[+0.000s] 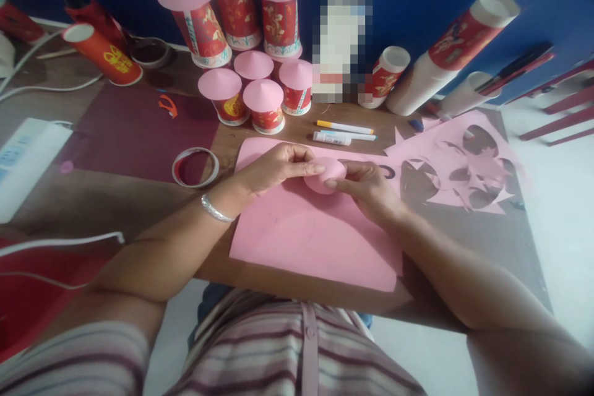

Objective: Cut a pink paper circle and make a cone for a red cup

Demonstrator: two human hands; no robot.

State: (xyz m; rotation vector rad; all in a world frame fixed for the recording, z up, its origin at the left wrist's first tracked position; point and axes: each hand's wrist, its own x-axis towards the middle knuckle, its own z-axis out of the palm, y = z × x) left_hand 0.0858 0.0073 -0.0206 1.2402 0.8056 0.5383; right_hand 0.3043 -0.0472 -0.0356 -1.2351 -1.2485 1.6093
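Both of my hands pinch a small pink paper cone point(325, 177) above the middle of the table. My left hand point(283, 167) grips its left edge, thumb on top. On the other side my right hand point(369, 185) has its thumb at the front edge and its fingers behind. Under the hands lies a large pink paper sheet point(297, 241). Scissors handles, one dark loop point(387, 172), show just beyond my right hand; the rest is hidden. A white-rimmed roll of tape point(195, 167) lies left of the sheet.
Several red paper cups with pink cone roofs point(263, 105) stand at the back. Markers point(346, 128) and a glue stick point(331, 138) lie before them. Cut pink scraps point(448, 164) spread at right, near stacked cups point(450, 49). A white power strip point(32, 161) and orange scissors point(167, 105) are left.
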